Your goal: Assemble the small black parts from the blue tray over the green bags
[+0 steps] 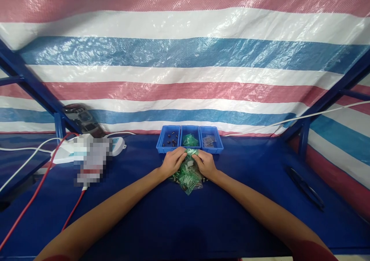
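Note:
Between my two hands is a small green plastic bag [192, 152], pinched at its left side by my left hand [172, 161] and at its right by my right hand [207, 164]. Fingers of both hands are closed on it. Right below lies a heap of green and clear plastic bags [188, 178], with small metal parts around it, partly hidden by my hands. Just beyond stand three blue bins: the left bin [160, 150] has several small dark parts, the middle bin [183, 145] holds green bags, and the right bin [214, 151] contains clear bags.
At the left are a white power strip [62, 155], red and white cables [37, 188], and a pixelated object [92, 161]. A dark object [83, 120] leans against the striped sheet [185, 74]. Black glasses [305, 188] lie on the blue table [245, 234] at right.

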`<move>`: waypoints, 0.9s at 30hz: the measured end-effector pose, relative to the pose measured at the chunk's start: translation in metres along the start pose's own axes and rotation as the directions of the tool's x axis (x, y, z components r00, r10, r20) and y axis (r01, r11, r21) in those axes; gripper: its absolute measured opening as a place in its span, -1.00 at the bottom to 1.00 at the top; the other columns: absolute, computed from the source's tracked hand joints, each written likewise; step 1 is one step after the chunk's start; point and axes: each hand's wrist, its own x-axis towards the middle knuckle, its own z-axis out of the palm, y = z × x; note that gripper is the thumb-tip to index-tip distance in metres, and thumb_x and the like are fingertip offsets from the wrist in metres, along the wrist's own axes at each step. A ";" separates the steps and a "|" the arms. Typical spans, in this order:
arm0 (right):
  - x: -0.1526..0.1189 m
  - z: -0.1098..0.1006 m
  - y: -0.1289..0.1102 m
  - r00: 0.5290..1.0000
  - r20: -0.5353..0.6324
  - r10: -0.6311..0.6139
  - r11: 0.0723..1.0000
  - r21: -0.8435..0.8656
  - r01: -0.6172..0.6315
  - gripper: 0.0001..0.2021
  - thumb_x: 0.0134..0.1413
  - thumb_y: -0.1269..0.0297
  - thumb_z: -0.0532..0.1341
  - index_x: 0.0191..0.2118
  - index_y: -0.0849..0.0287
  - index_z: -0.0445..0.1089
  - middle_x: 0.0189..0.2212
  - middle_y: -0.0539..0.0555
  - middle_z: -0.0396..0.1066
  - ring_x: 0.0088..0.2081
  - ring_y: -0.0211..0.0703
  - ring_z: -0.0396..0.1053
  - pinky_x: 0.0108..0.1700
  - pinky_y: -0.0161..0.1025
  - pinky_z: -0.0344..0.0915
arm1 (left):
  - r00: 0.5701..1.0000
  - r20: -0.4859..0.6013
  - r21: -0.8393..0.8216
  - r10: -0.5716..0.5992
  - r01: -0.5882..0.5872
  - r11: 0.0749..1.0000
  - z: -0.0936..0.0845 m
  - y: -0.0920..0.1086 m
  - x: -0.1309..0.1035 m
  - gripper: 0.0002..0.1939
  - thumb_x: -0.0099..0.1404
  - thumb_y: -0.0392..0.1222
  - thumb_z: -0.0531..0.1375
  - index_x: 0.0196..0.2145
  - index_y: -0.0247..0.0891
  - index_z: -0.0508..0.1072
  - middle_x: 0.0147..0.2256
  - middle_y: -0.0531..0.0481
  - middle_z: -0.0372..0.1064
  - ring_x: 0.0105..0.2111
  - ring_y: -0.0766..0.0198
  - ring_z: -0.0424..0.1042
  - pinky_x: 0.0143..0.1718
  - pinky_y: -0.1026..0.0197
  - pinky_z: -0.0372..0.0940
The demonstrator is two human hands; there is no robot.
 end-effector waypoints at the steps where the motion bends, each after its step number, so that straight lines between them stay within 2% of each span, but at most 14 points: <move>1: 0.000 0.000 0.000 1.000 0.001 -0.002 1.000 -0.001 0.002 -0.66 0.28 0.20 -0.05 -0.49 0.16 0.24 -0.55 0.05 0.26 -0.47 -0.17 0.25 -0.40 -0.25 0.18 | 1.000 0.000 0.003 0.015 -0.015 1.000 0.000 0.000 0.000 -0.76 0.40 -0.19 -0.07 -0.32 -0.29 0.34 -0.46 -0.03 0.30 -0.41 0.29 0.34 -0.38 0.28 0.21; 5: 0.000 0.000 0.001 1.000 -0.001 -0.010 1.000 -0.010 0.010 -0.66 0.29 0.21 -0.04 -0.49 0.16 0.25 -0.56 0.04 0.25 -0.48 -0.17 0.25 -0.40 -0.25 0.17 | 1.000 0.005 0.007 0.013 -0.013 1.000 0.001 0.001 0.001 -0.74 0.40 -0.19 -0.07 -0.36 -0.29 0.33 -0.48 -0.02 0.29 -0.42 0.30 0.32 -0.39 0.29 0.19; 10: 0.000 -0.001 0.000 1.000 -0.005 0.005 1.000 -0.016 -0.005 -0.64 0.28 0.17 -0.04 -0.52 0.16 0.23 -0.58 0.03 0.21 -0.51 -0.19 0.21 -0.42 -0.26 0.15 | 0.993 -0.038 -0.008 -0.111 0.111 0.994 0.001 0.001 0.004 -0.68 0.41 -0.12 -0.09 -0.43 -0.27 0.28 -0.58 0.06 0.21 -0.53 0.34 0.25 -0.44 0.30 0.15; 13: 0.000 -0.001 0.000 0.999 -0.013 0.034 0.999 -0.008 -0.034 -0.63 0.27 0.16 -0.04 -0.55 0.15 0.17 -0.59 0.00 0.16 -0.53 -0.22 0.17 -0.44 -0.27 0.12 | 0.990 -0.042 -0.016 -0.138 0.138 0.990 0.002 0.001 0.004 -0.68 0.41 -0.10 -0.09 -0.43 -0.27 0.27 -0.59 0.07 0.20 -0.55 0.34 0.25 -0.45 0.30 0.14; 17: 0.001 -0.002 -0.001 0.999 -0.021 0.050 0.999 -0.001 -0.050 -0.65 0.27 0.14 -0.03 -0.54 0.14 0.10 -0.58 -0.03 0.09 -0.52 -0.23 0.13 -0.44 -0.28 0.11 | 0.990 -0.047 -0.025 -0.136 0.134 0.991 0.001 0.001 0.003 -0.68 0.41 -0.12 -0.08 -0.45 -0.27 0.27 -0.58 0.06 0.21 -0.54 0.34 0.25 -0.44 0.29 0.14; 27: 0.004 -0.002 -0.007 0.999 -0.025 0.022 1.000 0.019 -0.021 -0.68 0.27 0.20 -0.03 -0.52 0.14 0.10 -0.55 -0.02 0.09 -0.49 -0.22 0.13 -0.41 -0.27 0.11 | 0.994 -0.021 0.005 -0.105 0.105 0.994 0.001 -0.003 0.000 -0.68 0.41 -0.14 -0.09 -0.48 -0.27 0.23 -0.58 0.07 0.18 -0.55 0.34 0.23 -0.45 0.30 0.12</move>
